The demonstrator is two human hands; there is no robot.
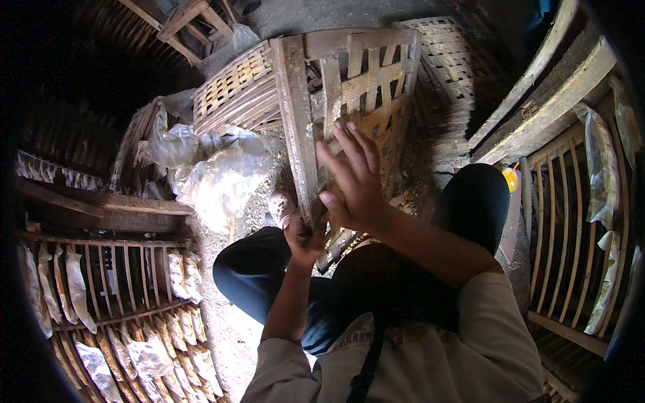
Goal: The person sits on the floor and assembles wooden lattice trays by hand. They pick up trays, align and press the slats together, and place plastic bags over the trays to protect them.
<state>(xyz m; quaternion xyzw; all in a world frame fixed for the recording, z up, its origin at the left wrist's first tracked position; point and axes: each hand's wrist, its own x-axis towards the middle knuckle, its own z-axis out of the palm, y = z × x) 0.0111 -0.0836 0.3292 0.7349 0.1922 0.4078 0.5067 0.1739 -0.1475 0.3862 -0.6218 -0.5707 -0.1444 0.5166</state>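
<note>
While the woven bamboo tray (349, 101) stands nearly on edge between my knees, its lower corner down near my lap, my left hand (302, 232) is closed around the bottom of its thick wooden side rail (299, 127). My right hand (356, 181) lies flat and open on the lattice, fingers (349, 144) spread, pressing rather than gripping.

Risks as I judge them:
- Only one hand truly clamps. If the left grip slips, the tray could pivot and tip toward the crumpled plastic sheeting (215, 168) on the left.
- Lattice strips look old and worn; a hard push from the open palm might crack one, or drive a splinter into my fingertips.
- More trays lean stacked just behind (235, 91). A knock from the top edge might bring them down.
- Drying racks with pale bagged pieces sit near on the left (127, 295) and on the right (571, 221); a swinging frame could catch them.
- Ground (228, 329) looks gritty, footing for the tray's corner uncertain.
</note>
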